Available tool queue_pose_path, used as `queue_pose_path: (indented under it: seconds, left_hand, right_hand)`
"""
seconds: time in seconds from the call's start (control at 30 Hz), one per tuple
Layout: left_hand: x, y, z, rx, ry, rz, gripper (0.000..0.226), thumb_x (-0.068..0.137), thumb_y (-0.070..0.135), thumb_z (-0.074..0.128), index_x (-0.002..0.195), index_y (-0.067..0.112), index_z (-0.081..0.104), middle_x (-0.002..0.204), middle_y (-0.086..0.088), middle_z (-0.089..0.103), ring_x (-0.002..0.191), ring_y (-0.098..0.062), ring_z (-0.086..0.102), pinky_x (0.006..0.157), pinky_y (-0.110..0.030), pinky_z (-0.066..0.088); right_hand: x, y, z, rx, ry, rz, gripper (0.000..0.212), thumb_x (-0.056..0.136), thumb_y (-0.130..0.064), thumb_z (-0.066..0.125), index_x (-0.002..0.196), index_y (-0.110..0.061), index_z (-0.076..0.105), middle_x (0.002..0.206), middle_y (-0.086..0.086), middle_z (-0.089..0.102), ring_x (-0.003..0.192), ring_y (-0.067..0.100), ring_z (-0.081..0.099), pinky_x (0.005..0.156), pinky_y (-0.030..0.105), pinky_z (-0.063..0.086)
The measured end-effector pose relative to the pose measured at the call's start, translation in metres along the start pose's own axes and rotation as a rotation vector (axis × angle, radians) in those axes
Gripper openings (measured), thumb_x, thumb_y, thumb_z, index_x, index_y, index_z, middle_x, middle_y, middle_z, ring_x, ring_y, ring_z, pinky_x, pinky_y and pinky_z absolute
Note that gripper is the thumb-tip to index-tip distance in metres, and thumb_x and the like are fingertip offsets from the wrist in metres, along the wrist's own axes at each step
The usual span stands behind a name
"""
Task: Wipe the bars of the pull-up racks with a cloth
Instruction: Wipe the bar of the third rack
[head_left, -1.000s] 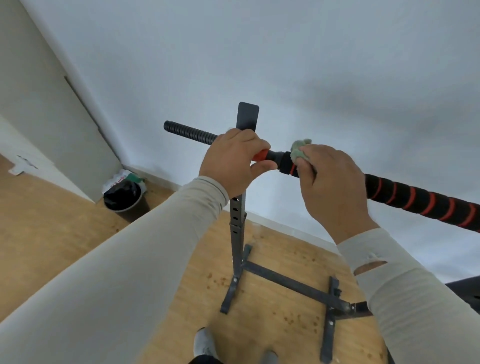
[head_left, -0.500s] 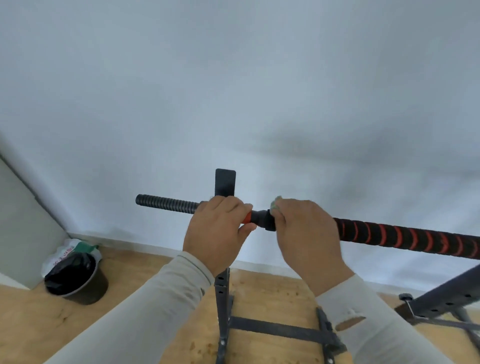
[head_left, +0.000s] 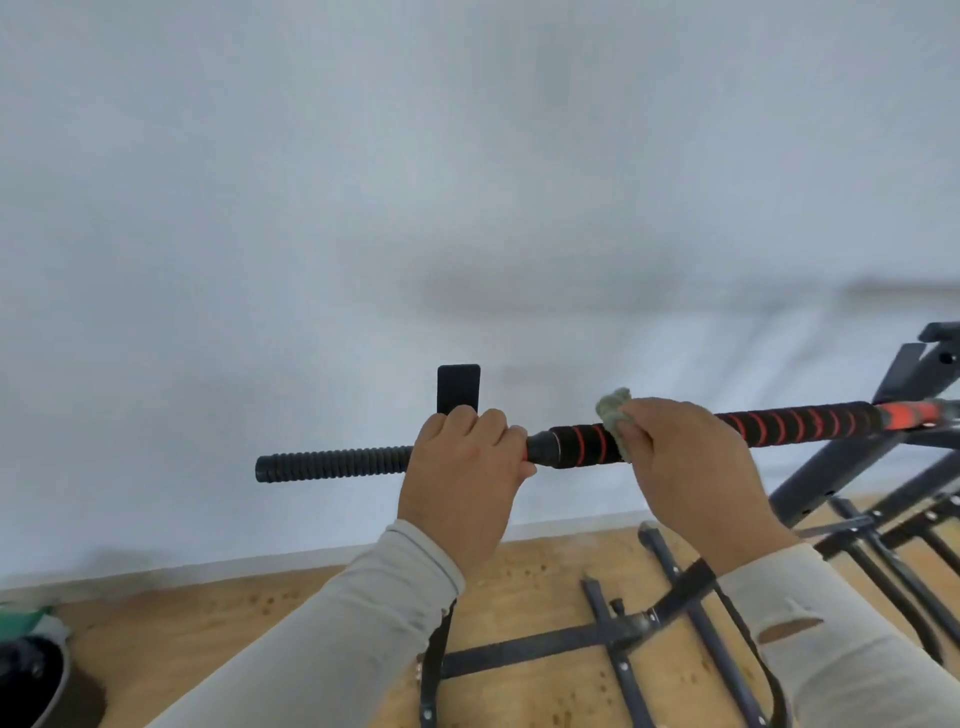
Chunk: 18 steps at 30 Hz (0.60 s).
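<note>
A horizontal pull-up bar crosses the view, with a ribbed black end at the left and black foam with red spiral stripes toward the right. My left hand is wrapped around the bar by the rack's upright post. My right hand presses a small grey-green cloth onto the striped foam, a little to the right of the black collar. Most of the cloth is hidden under my fingers.
The rack's dark metal base struts lie on the wooden floor below my arms. A second rack frame stands at the right. A black bin sits at the lower left by the white wall.
My right hand has slid the cloth to the right along the bar, uncovering the collar and the first red stripes. My left hand kept its grip. The view swung rightward.
</note>
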<state>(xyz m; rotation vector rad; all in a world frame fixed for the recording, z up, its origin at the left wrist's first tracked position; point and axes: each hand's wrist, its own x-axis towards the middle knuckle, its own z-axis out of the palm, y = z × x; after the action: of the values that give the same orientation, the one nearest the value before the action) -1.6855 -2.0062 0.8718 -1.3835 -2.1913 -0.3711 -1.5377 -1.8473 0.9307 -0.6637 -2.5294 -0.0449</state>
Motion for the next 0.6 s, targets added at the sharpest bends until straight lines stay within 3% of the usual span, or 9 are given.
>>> queue_pose_path:
  seconds: [0.07, 0.13, 0.2, 0.27, 0.37, 0.43, 0.53, 0.6]
  left_hand:
    - [0.001, -0.002, 0.000, 0.007, -0.006, 0.013, 0.030, 0.098, 0.048, 0.049, 0.099, 0.023, 0.066, 0.085, 0.005, 0.056, 0.078, -0.023, 0.049, 0.075, -0.038, 0.044]
    - [0.002, -0.003, 0.000, 0.011, 0.000, 0.023, 0.028, 0.098, 0.046, 0.051, 0.095, 0.022, 0.065, 0.083, 0.004, 0.056, 0.076, -0.023, 0.049, 0.073, -0.039, 0.043]
    - [0.003, -0.002, -0.003, 0.007, 0.004, 0.020, 0.026, 0.098, 0.043, 0.053, 0.093, 0.020, 0.064, 0.082, 0.002, 0.055, 0.076, -0.024, 0.049, 0.072, -0.038, 0.042]
    - [0.001, -0.001, -0.007, -0.006, -0.023, 0.033, 0.026, 0.097, 0.041, 0.055, 0.103, 0.018, 0.065, 0.088, 0.001, 0.060, 0.082, -0.024, 0.053, 0.075, -0.039, 0.045]
    - [-0.015, -0.009, -0.019, -0.132, -0.027, 0.076, 0.051, 0.093, 0.041, 0.062, 0.136, 0.014, 0.056, 0.126, -0.004, 0.066, 0.116, -0.025, 0.060, 0.099, -0.041, 0.050]
    - [-0.035, -0.021, -0.036, -0.269, 0.029, 0.060, 0.053, 0.095, 0.038, 0.063, 0.143, 0.016, 0.053, 0.145, -0.002, 0.055, 0.135, -0.020, 0.050, 0.114, -0.038, 0.041]
    - [-0.070, -0.050, -0.058, -0.505, 0.186, -0.311, 0.043, 0.096, 0.036, 0.062, 0.136, 0.025, 0.056, 0.145, 0.010, 0.052, 0.135, -0.006, 0.045, 0.115, -0.023, 0.033]
    - [-0.086, -0.065, -0.064, -0.646, 0.303, -0.638, 0.040, 0.096, 0.039, 0.063, 0.134, 0.028, 0.054, 0.139, 0.013, 0.051, 0.131, -0.008, 0.047, 0.110, -0.028, 0.040]
  right_hand:
    - [-0.005, -0.022, 0.011, 0.066, -0.026, 0.024, 0.017, 0.101, -0.015, 0.057, 0.088, -0.020, 0.067, 0.082, -0.004, 0.073, 0.074, 0.021, 0.065, 0.068, 0.038, 0.058]
    - [-0.012, -0.045, 0.023, 0.132, -0.011, -0.011, 0.021, 0.101, -0.020, 0.054, 0.102, -0.018, 0.075, 0.105, -0.004, 0.077, 0.094, 0.020, 0.069, 0.084, 0.033, 0.055]
    - [-0.013, -0.058, 0.025, 0.177, 0.003, -0.054, 0.023, 0.100, -0.025, 0.054, 0.106, -0.019, 0.077, 0.108, -0.007, 0.077, 0.100, 0.016, 0.069, 0.089, 0.027, 0.050]
    - [-0.012, -0.062, 0.018, 0.215, -0.004, -0.038, 0.019, 0.102, -0.023, 0.057, 0.094, -0.025, 0.075, 0.096, -0.013, 0.075, 0.092, 0.012, 0.067, 0.083, 0.023, 0.047]
    - [-0.002, -0.062, 0.007, 0.295, -0.070, 0.060, 0.035, 0.103, -0.027, 0.053, 0.068, -0.030, 0.053, 0.063, -0.015, 0.058, 0.066, 0.006, 0.055, 0.060, 0.027, 0.040]
    - [0.000, -0.063, 0.006, 0.347, -0.076, 0.070, 0.036, 0.104, -0.031, 0.050, 0.068, -0.026, 0.054, 0.065, -0.012, 0.061, 0.068, 0.007, 0.060, 0.061, 0.030, 0.048]
    - [-0.003, -0.073, 0.007, 0.345, -0.076, 0.035, 0.035, 0.103, -0.043, 0.040, 0.077, -0.032, 0.061, 0.086, -0.015, 0.069, 0.095, 0.012, 0.064, 0.087, 0.036, 0.051]
    - [-0.002, -0.077, 0.010, 0.278, -0.049, 0.043, 0.039, 0.102, -0.045, 0.037, 0.089, -0.029, 0.070, 0.090, -0.011, 0.064, 0.093, 0.017, 0.056, 0.086, 0.034, 0.045]
